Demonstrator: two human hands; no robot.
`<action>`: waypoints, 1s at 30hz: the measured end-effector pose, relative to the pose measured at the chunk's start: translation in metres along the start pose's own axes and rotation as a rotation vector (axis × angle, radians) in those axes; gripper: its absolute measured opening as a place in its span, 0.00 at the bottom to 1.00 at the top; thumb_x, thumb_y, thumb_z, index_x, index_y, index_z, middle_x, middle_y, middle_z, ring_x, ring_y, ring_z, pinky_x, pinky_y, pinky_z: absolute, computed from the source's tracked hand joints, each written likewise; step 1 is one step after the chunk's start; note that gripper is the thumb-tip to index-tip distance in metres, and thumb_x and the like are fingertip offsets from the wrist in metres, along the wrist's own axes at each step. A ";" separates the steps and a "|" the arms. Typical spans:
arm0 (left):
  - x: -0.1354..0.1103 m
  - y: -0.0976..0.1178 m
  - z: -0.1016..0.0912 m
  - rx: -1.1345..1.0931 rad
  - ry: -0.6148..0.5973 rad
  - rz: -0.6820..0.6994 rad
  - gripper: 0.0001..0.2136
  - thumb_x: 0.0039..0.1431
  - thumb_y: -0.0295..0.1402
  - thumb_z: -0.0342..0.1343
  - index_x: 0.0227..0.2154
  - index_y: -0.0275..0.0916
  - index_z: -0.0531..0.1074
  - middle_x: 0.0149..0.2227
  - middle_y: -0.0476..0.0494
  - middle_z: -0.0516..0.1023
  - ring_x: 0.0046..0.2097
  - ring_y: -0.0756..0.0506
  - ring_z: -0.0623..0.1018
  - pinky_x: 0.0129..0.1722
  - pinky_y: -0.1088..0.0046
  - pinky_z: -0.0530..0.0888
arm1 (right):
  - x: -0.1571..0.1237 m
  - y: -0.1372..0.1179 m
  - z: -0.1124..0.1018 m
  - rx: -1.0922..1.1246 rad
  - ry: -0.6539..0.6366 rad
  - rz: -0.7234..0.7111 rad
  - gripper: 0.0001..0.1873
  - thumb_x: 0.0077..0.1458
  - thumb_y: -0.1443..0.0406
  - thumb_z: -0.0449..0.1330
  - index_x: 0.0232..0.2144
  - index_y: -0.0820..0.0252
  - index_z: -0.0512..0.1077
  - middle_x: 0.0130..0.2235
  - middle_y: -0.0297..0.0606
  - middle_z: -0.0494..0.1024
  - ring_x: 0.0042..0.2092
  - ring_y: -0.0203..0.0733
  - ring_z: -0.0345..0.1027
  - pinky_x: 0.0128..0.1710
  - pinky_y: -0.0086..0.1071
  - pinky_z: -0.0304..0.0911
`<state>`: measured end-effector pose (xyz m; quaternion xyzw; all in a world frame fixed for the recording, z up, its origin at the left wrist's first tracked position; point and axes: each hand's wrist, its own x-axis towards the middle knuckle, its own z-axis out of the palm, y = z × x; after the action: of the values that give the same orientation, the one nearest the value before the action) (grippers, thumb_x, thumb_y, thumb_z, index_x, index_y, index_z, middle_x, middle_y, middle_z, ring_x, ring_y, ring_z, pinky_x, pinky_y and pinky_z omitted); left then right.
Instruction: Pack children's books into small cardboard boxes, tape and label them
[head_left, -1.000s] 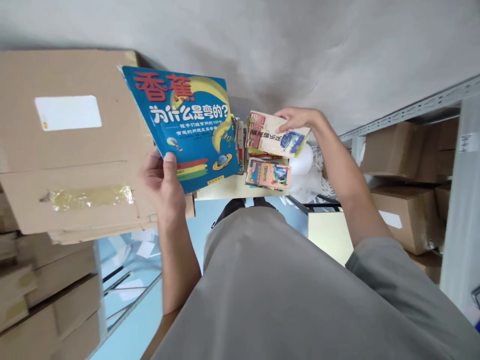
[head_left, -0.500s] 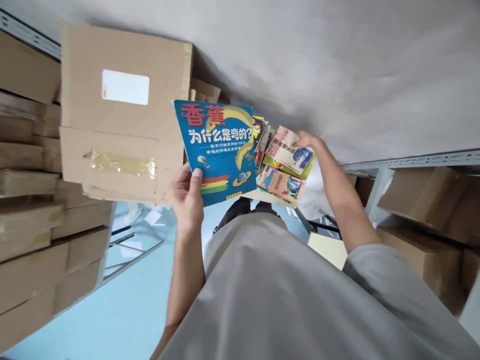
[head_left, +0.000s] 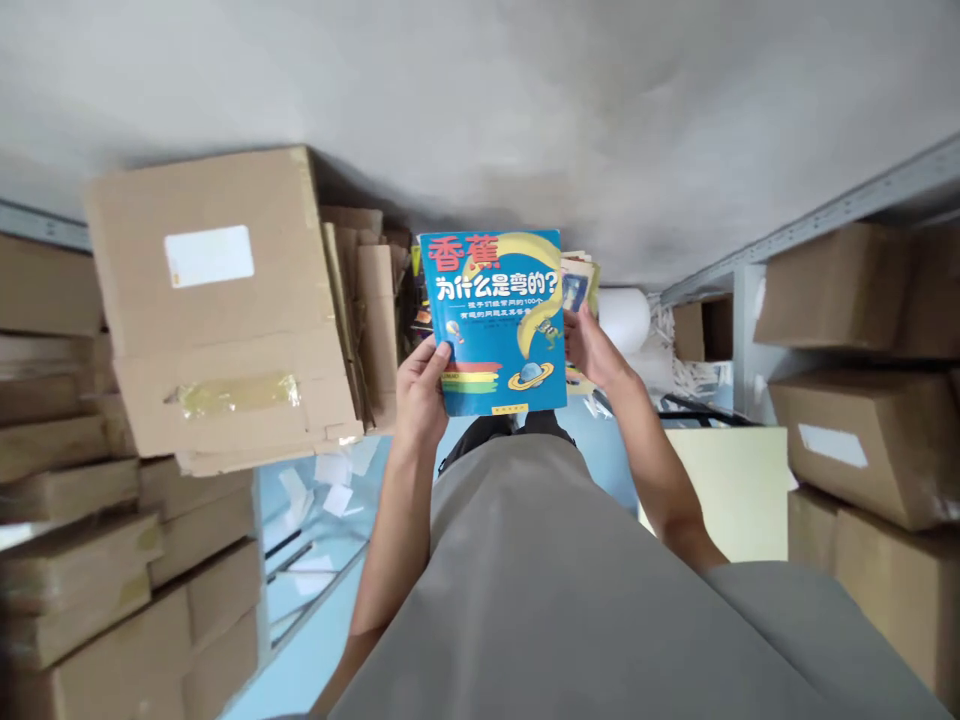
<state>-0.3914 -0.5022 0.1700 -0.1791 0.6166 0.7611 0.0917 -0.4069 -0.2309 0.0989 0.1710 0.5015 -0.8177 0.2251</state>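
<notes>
A blue book (head_left: 491,330) with a yellow banana and a ringed planet on its cover is held upright, front towards me. My left hand (head_left: 424,390) grips its lower left edge, thumb on the cover and the other fingers behind. My right hand (head_left: 596,345) is closed at the book's right edge, its fingertips partly hidden behind it. Past that edge show a few other books (head_left: 577,280); the blue book covers most of them.
On the left stands a large cardboard box (head_left: 225,320), with flattened cardboard (head_left: 375,320) beside it. Shelves of boxes (head_left: 855,450) line the right side, and more boxes (head_left: 90,560) are stacked at left. A white roll (head_left: 624,320) lies beyond my right hand. Papers (head_left: 337,490) litter the blue floor.
The blue book has moved right and now stands in front of the other books. My right hand has left the small book on the pile and come to the blue book's edge. My view has shifted.
</notes>
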 end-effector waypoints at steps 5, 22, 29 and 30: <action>0.008 -0.028 0.018 0.004 -0.273 -0.095 0.26 0.57 0.55 0.80 0.49 0.43 0.85 0.48 0.40 0.92 0.56 0.33 0.90 0.53 0.58 0.89 | -0.089 0.025 -0.001 0.012 0.376 -0.265 0.36 0.49 0.41 0.84 0.56 0.44 0.86 0.53 0.35 0.92 0.52 0.54 0.89 0.45 0.42 0.87; -0.153 -0.127 0.084 0.145 -1.188 -0.482 0.30 0.57 0.60 0.78 0.52 0.41 0.85 0.40 0.41 0.91 0.47 0.35 0.91 0.47 0.60 0.88 | -0.365 0.178 0.077 0.018 1.573 -0.585 0.31 0.58 0.51 0.80 0.63 0.36 0.82 0.76 0.32 0.76 0.83 0.53 0.59 0.77 0.55 0.74; -0.249 -0.138 0.107 0.369 -1.423 0.072 0.22 0.72 0.54 0.69 0.58 0.43 0.86 0.51 0.38 0.92 0.58 0.31 0.88 0.60 0.56 0.84 | -0.377 0.187 0.090 0.019 1.532 -0.567 0.39 0.53 0.46 0.83 0.64 0.40 0.79 0.65 0.37 0.86 0.72 0.60 0.77 0.69 0.54 0.80; -0.261 -0.141 0.112 0.392 -1.490 0.176 0.23 0.73 0.52 0.68 0.61 0.44 0.85 0.57 0.36 0.90 0.63 0.30 0.86 0.66 0.53 0.82 | -0.382 0.188 0.082 0.039 1.573 -0.568 0.33 0.54 0.44 0.81 0.58 0.42 0.81 0.60 0.37 0.89 0.68 0.60 0.79 0.65 0.52 0.82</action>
<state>-0.1183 -0.3411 0.1627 0.4492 0.5276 0.5621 0.4515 0.0109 -0.3037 0.1884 0.5628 0.5222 -0.4937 -0.4084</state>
